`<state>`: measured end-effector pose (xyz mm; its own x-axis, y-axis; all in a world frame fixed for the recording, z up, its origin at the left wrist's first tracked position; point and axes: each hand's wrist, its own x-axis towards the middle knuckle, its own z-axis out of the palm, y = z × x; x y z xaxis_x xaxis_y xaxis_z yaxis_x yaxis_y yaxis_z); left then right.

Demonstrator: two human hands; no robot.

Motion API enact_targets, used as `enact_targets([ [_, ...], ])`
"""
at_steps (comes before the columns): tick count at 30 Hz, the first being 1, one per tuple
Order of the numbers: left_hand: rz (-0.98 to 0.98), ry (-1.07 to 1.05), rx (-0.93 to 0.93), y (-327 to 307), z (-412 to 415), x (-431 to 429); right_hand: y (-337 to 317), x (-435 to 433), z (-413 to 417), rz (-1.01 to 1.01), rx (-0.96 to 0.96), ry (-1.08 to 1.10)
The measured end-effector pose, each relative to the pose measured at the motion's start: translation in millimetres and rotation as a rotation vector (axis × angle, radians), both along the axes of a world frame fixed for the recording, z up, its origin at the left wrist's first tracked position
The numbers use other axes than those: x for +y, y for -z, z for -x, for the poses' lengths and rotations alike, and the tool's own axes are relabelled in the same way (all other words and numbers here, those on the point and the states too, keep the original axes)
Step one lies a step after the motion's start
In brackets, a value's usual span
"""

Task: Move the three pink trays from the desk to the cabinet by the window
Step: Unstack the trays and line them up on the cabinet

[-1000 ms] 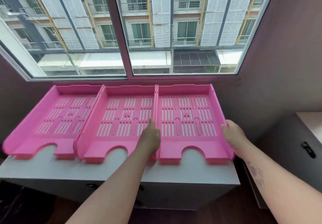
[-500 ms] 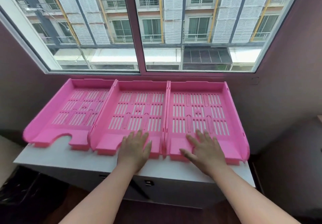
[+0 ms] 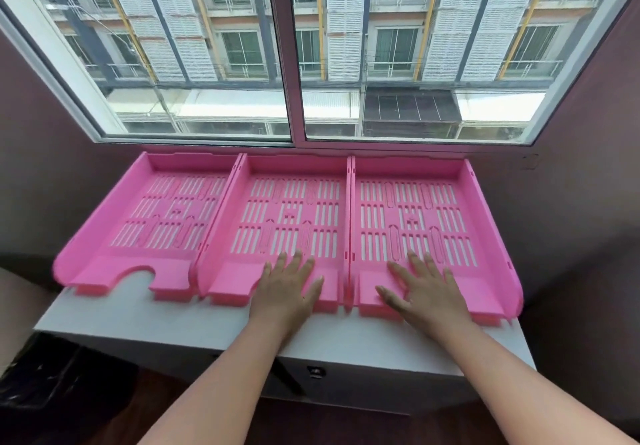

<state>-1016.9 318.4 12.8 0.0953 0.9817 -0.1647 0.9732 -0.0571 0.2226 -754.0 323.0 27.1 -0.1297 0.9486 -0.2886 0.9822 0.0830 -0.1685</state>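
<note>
Three pink trays sit in a row on the white cabinet (image 3: pixel 194 320) under the window (image 3: pixel 294 53), side walls touching or nearly so. Taking the middle tray (image 3: pixel 291 209) as the landmark, the left tray (image 3: pixel 166 209) lies just beside it on one side and the right tray (image 3: pixel 412 209) on the other, all with their backs toward the window sill. The left hand (image 3: pixel 289 288) lies flat on the front of the middle tray and the right hand (image 3: pixel 420 288) flat on the front of the right tray. Neither grip is closed on anything: fingers spread, palms down. That pressing pose looks meant to square the trays up or push them back, so the task appears all but done. The hands cover the front notches of both trays, so only the left tray's cut-out shows. The cabinet's lower front is cut off by the arms, and a small dark fitting (image 3: pixel 315 372) there is too blurred to name.
</note>
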Motion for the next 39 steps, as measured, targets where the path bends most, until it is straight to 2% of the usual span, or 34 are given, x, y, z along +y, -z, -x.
enact_targets([
  [4,-0.094,-0.001,0.001,-19.7,28.4,5.9,-22.3,8.8,31.3,-0.177,0.137,0.084],
  [8,-0.245,-0.198,-0.054,-37.3,86.9,4.5,-47.4,14.5,95.8,-0.317,0.173,-0.038],
  [10,-0.201,-0.3,-0.135,-39.2,116.7,7.0,-48.0,13.5,131.3,-0.293,0.171,-0.117],
  [14,-0.011,-0.361,-0.427,-37.5,144.1,15.1,-24.4,6.4,181.9,-0.094,0.126,-0.162],
  [16,-0.004,-0.368,-0.537,-36.0,150.1,21.5,-10.8,3.1,194.5,-0.019,0.084,-0.152],
  [19,-0.008,-0.357,-0.615,-34.0,155.0,26.3,3.3,4.7,203.1,-0.008,0.025,-0.136],
  [26,0.031,-0.311,-0.676,-30.0,163.6,31.6,6.7,13.6,212.3,0.007,-0.017,-0.091],
  [29,0.029,-0.253,-0.584,-31.7,170.5,29.8,2.1,11.7,210.9,0.012,-0.022,-0.105],
  [31,-0.014,-0.187,-0.451,-30.3,179.3,24.7,-2.1,7.1,205.4,-0.082,-0.02,-0.082],
  [33,-0.049,-0.152,-0.391,-27.8,184.0,18.8,-4.9,4.2,198.1,-0.269,-0.06,-0.047],
  [36,-0.059,-0.133,-0.417,-26.2,180.0,15.7,-10.1,6.6,183.1,-0.47,-0.088,0.117],
  [39,-0.056,-0.157,-0.477,-21.2,173.1,17.9,-16.8,12.8,167.6,-0.386,0.085,0.398],
])
